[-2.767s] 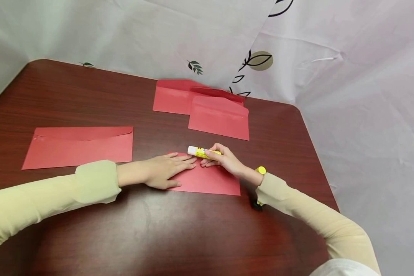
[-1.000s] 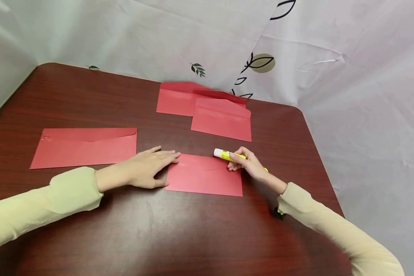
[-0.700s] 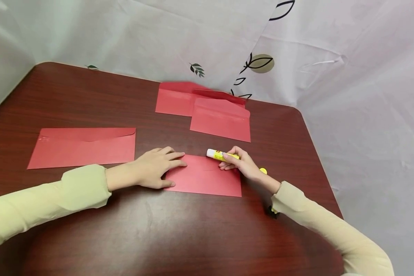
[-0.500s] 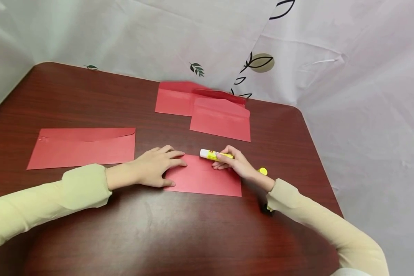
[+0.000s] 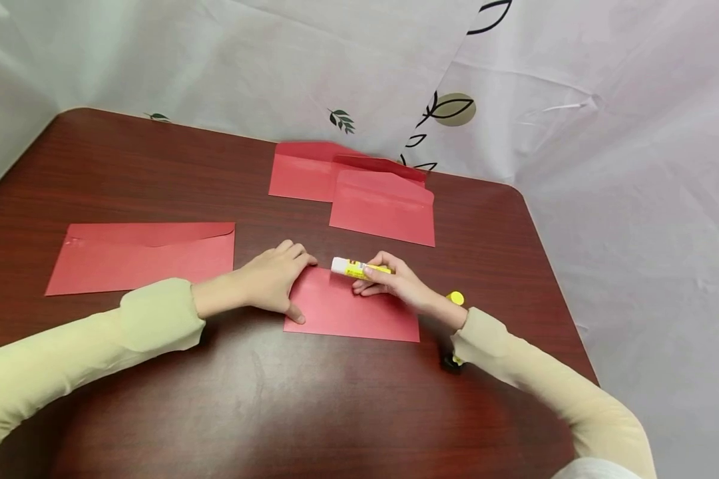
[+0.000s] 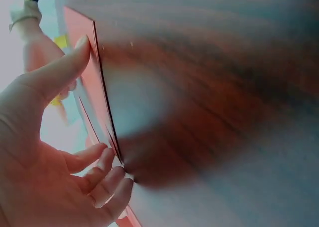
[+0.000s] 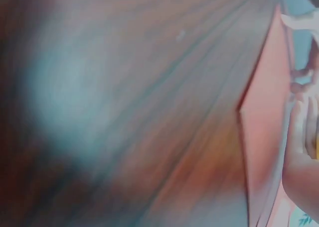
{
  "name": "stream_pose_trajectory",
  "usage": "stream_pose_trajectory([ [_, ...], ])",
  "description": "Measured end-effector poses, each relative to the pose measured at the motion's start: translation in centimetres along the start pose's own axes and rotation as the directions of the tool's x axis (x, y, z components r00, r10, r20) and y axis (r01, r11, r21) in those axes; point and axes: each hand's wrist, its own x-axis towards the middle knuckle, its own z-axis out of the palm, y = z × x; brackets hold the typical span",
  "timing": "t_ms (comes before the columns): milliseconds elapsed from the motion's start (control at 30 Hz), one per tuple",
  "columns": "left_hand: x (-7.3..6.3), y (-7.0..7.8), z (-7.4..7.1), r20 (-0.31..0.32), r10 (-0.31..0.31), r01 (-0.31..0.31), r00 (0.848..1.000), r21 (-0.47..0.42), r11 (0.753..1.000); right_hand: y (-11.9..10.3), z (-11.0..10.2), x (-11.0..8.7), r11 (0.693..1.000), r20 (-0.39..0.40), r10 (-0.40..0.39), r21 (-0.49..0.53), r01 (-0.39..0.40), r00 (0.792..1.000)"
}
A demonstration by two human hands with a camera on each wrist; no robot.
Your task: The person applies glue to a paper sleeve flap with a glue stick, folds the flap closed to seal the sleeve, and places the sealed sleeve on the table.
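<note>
Right hand [image 5: 395, 283], fingers round the glue stick [image 5: 355, 269], over the near red envelope [image 5: 350, 316]; left hand [image 5: 271, 278], fingers loose, on its left end. We'd call it gluing; next likely needs steady strokes.

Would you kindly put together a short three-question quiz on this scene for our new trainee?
1. Which hand holds the glue stick?
2. True or false: the left hand is at the left end of the nearest envelope.
3. The lone envelope on the left of the table has its flap: (a) standing up, (b) folded down, (c) torn off?

Key: 1. The right hand. 2. True. 3. b.
</note>
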Motion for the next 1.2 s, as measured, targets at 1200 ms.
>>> stream_pose_trajectory([
  [1200,-5.8,-2.2,-4.9,0.031,-0.325,0.231,0.945,-0.768,0.597,-3.1,-2.9,-6.2,0.943,-0.168,-0.244,0.188,0.274,0.955],
])
